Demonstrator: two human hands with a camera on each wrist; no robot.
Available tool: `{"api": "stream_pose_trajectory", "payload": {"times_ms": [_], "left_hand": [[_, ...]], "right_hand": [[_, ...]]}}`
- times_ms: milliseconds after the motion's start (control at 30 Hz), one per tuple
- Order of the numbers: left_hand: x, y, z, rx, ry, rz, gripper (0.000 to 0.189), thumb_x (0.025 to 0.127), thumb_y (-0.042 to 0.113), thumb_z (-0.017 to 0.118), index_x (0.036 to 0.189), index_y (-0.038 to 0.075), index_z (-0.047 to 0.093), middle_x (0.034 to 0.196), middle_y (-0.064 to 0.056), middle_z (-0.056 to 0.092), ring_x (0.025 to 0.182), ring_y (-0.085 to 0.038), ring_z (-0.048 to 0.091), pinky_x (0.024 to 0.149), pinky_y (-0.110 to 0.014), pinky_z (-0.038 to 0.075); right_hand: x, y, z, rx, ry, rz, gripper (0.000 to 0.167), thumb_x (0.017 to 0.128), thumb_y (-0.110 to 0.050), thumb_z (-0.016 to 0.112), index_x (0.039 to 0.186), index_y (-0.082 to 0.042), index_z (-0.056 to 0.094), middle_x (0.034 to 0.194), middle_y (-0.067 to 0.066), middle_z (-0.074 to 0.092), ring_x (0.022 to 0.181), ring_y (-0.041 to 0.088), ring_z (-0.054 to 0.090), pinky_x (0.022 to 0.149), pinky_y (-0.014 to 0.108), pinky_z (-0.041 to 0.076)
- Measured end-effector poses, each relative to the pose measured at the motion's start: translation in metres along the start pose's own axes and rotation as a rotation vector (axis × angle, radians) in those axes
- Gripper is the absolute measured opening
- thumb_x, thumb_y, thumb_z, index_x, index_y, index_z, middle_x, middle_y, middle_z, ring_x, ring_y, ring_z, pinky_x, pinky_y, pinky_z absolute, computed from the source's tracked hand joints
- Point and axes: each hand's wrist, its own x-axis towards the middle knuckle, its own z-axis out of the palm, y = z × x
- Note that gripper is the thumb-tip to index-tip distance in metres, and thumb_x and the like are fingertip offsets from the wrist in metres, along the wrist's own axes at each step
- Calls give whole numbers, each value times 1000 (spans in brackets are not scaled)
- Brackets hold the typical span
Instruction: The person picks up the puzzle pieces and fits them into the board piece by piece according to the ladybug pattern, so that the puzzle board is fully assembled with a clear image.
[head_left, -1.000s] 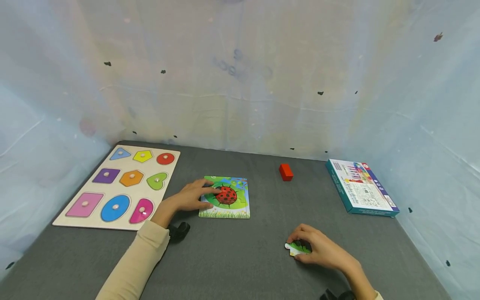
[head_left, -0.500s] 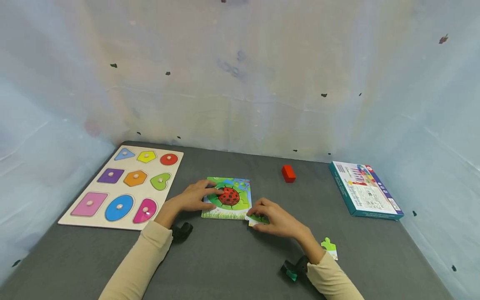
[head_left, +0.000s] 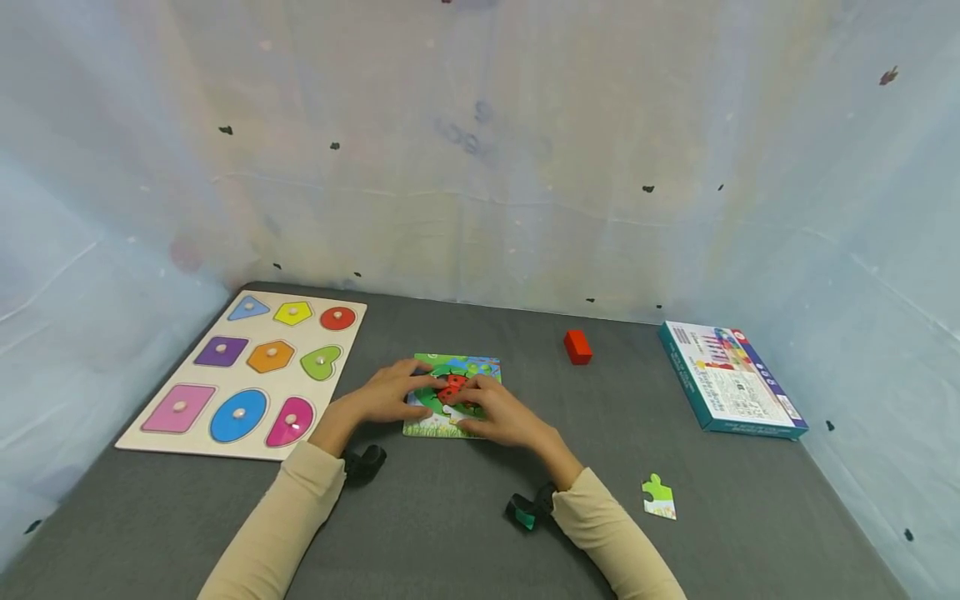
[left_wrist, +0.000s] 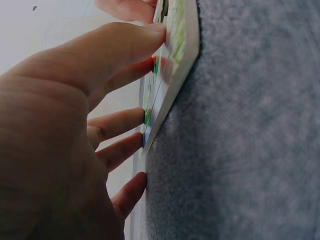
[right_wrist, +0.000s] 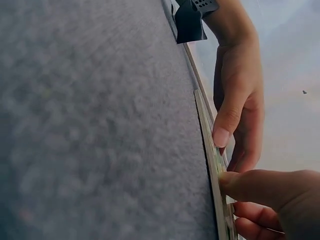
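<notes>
A ladybird jigsaw puzzle lies in its flat tray on the grey table, in the middle of the head view. My left hand rests on its left side, thumb and fingers spread over the surface. Over the puzzle's right half, my right hand pinches a small jigsaw piece, mostly covered by the fingers. Both hands are close together above the ladybird picture. In the right wrist view, the right thumb is at the tray's edge. A loose green-and-white jigsaw piece lies to the right of my right forearm.
A wooden shape board with coloured knobbed shapes lies at the left. A red block stands behind the puzzle to the right. The teal-edged box lies at the far right. Pale sheeting rises behind the table.
My right hand has carried its jigsaw piece from the front right, leftward, onto the puzzle. The loose piece at right has come into sight. My left hand has stayed on the puzzle.
</notes>
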Motion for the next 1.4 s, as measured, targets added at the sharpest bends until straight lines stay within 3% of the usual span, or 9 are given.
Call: {"api": "stream_pose_trajectory", "payload": {"times_ms": [533, 700, 967, 1100, 1400], "left_hand": [[-3, 2, -1, 1, 18, 38, 44, 91, 32, 59, 132, 18, 54, 138, -17, 39, 127, -38, 36, 95, -62, 30], [-3, 5, -1, -17, 34, 27, 47, 90, 40, 59, 131, 17, 55, 137, -17, 41, 126, -38, 37, 95, -63, 30], [1, 0, 5, -29, 49, -9, 59, 81, 57, 62, 129, 22, 55, 137, -13, 39, 129, -35, 31, 99, -61, 24], [2, -2, 7, -42, 56, -3, 63, 80, 60, 62, 129, 22, 55, 136, -13, 40, 130, -35, 30, 100, -61, 23], [3, -6, 10, -33, 67, -1, 43, 92, 48, 53, 127, 23, 57, 135, -12, 41, 129, -34, 32, 99, -62, 25]], "right_hand": [[9, -1, 6, 20, 40, -115, 31, 84, -13, 71, 112, -5, 65, 115, 12, 58, 109, 23, 52, 93, 34, 42], [10, 1, 8, 70, 51, -120, 36, 83, -14, 71, 115, -2, 63, 117, 13, 59, 110, 24, 54, 93, 32, 44], [13, 1, 12, 175, 88, -77, 40, 79, -13, 75, 114, 1, 60, 109, 11, 62, 94, 19, 60, 82, 30, 49], [14, -1, 12, 167, 101, -42, 38, 79, -12, 75, 111, 0, 62, 105, 9, 63, 91, 19, 60, 80, 30, 49], [15, -5, 19, 170, 123, -4, 41, 81, -22, 74, 115, -4, 59, 101, 4, 61, 89, 13, 59, 78, 22, 49]]}}
